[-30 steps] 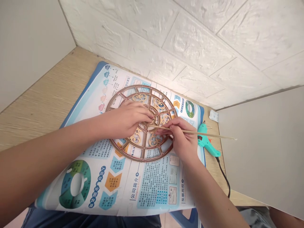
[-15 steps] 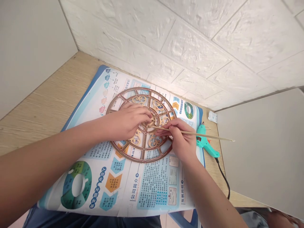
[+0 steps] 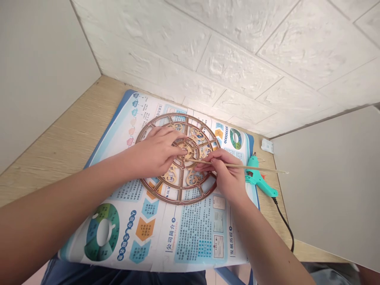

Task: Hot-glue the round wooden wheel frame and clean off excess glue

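spreading across the middle of a laser-cut wooden wheel [image 3: 179, 202], the left hand [image 3: 157, 152] is lying flat with its fingers apart, the fingertips pressing on or just beside the round central hub [image 3: 191, 152]. the right hand [image 3: 225, 169] is pinching a long thin wooden stick [image 3: 252, 166] between thumb and fingers, and the stick is pointing across the wheel, its tip ending just beside the hub and its far end sticking out past the hand. the wheel is lying flat near the middle of a printed paper sheet [image 3: 190, 233], closer to the sheet's far edge, with ornate scrollwork panels sitting between its spokes. the sheet is resting on a light wood-grain table [image 3: 68, 134] and hanging over the table's near edge. a teal hot glue gun [image 3: 259, 180] is lying on its side near the table's right edge, just beside the sheet, with a black cord [image 3: 285, 223] running from it over that edge. a small white packet [image 3: 267, 145] is sitting in the far right corner of the table, against a white brick-textured wall panel [image 3: 237, 67].
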The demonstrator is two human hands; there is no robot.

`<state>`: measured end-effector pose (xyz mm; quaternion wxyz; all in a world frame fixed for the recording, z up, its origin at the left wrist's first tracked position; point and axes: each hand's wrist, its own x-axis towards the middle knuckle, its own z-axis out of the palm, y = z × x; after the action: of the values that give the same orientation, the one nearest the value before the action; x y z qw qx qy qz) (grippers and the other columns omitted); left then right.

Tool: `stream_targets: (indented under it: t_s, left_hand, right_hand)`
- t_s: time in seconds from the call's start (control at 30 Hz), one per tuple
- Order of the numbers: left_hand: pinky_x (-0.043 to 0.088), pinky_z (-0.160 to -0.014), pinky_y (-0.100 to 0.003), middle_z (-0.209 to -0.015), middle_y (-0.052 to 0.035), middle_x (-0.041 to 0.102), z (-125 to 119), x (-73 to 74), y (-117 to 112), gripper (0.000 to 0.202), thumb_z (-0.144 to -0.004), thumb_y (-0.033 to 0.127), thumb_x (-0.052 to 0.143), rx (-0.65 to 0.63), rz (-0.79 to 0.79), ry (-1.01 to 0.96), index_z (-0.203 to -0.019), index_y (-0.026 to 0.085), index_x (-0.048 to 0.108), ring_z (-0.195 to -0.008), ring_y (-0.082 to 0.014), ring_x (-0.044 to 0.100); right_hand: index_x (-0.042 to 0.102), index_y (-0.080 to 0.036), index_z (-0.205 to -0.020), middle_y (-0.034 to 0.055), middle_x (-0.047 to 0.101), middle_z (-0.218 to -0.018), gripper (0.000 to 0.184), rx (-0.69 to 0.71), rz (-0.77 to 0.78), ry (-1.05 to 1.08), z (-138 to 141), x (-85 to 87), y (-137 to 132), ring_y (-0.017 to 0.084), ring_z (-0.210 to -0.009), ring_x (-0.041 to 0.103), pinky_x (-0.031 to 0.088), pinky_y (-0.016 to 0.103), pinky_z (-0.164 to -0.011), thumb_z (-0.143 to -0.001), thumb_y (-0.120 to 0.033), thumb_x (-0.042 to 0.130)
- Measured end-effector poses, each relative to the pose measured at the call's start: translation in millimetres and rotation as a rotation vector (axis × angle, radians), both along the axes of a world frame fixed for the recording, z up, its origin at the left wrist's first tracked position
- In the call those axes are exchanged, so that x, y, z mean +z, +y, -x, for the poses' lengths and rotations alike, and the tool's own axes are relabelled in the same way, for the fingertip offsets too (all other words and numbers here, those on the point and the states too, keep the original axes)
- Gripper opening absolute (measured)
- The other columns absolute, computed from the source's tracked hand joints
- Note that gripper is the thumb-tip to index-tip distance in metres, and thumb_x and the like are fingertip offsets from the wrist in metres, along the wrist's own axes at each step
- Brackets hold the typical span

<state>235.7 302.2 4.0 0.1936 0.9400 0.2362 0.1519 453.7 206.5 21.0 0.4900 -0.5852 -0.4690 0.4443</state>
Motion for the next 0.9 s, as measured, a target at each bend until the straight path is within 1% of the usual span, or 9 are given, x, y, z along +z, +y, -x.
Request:
stream_targets:
  t_s: [0.1, 0.2, 0.33, 0.47, 0.7, 0.9]
  left_hand:
    - [0.036, -0.111, -0.061, -0.151, -0.0092, 0.052, 0.9, 1.3, 0.1, 0.04, -0.097, 0.015, 0.045, 0.006, 0.009, 0.006, -0.12, 0.028, 0.076, -0.139, -0.034, 0.043]
    - [0.034, -0.114, -0.058, -0.151, -0.0082, 0.053, 1.0, 0.0, 0.8, 0.041, -0.098, 0.015, 0.044, 0.0, 0.012, -0.004, -0.121, 0.028, 0.076, -0.14, -0.0319, 0.043]
    - [0.035, -0.114, -0.058, -0.151, -0.0098, 0.054, 0.6, -0.9, 1.9, 0.04, -0.1, 0.016, 0.043, -0.012, 0.024, 0.006, -0.123, 0.027, 0.075, -0.14, -0.0318, 0.044]
    - [0.036, -0.113, -0.057, -0.151, -0.0104, 0.054, 0.3, -1.0, 2.3, 0.04, -0.101, 0.017, 0.042, -0.016, 0.029, 0.002, -0.124, 0.025, 0.074, -0.139, -0.0316, 0.045]
    - [0.036, -0.112, -0.055, -0.149, -0.0096, 0.056, 0.6, -5.7, 1.8, 0.039, -0.1, 0.016, 0.043, -0.011, 0.015, -0.034, -0.123, 0.025, 0.074, -0.137, -0.0319, 0.047]
    - [0.037, -0.112, -0.054, -0.147, -0.0105, 0.057, 0.4, -7.3, 1.7, 0.04, -0.1, 0.015, 0.043, -0.027, -0.012, -0.05, -0.123, 0.024, 0.074, -0.136, -0.0312, 0.048]
  right_hand:
    - [0.067, -0.022, -0.079, 0.0007, 0.077, -0.07, 0.012, 0.017, -0.011, 0.041, -2.2, -1.0, -0.4, 0.021, -0.066, 0.079, 0.067, 0.035, -0.063, -0.085, -0.02, 0.057]
    - [0.069, -0.023, -0.078, -0.0004, 0.076, -0.07, 0.016, 0.043, -0.045, 0.046, -4.1, -1.9, -2.0, 0.021, -0.067, 0.079, 0.066, 0.034, -0.064, -0.087, -0.017, 0.056]
    - [0.07, -0.023, -0.081, -0.001, 0.076, -0.075, 0.021, 0.09, -0.105, -0.046, -6.2, -3.3, -5.4, 0.02, -0.071, 0.079, 0.064, 0.035, -0.067, -0.09, -0.014, 0.053]
    - [0.07, -0.024, -0.082, -0.002, 0.075, -0.076, 0.025, 0.125, -0.132, -0.139, -7.4, -3.1, -7.5, 0.019, -0.072, 0.077, 0.062, 0.034, -0.067, -0.09, -0.01, 0.051]
    - [0.07, -0.024, -0.083, -0.0008, 0.076, -0.078, 0.027, 0.159, -0.162, -0.214, -7.7, -1.2, -7.6, 0.018, -0.073, 0.075, 0.059, 0.031, -0.066, -0.09, -0.008, 0.049]
    - [0.068, -0.024, -0.082, -0.0021, 0.074, -0.077, 0.028, 0.178, -0.173, -0.24, -5.5, 0.6, -7.8, 0.016, -0.072, 0.074, 0.058, 0.03, -0.066, -0.089, -0.006, 0.048]
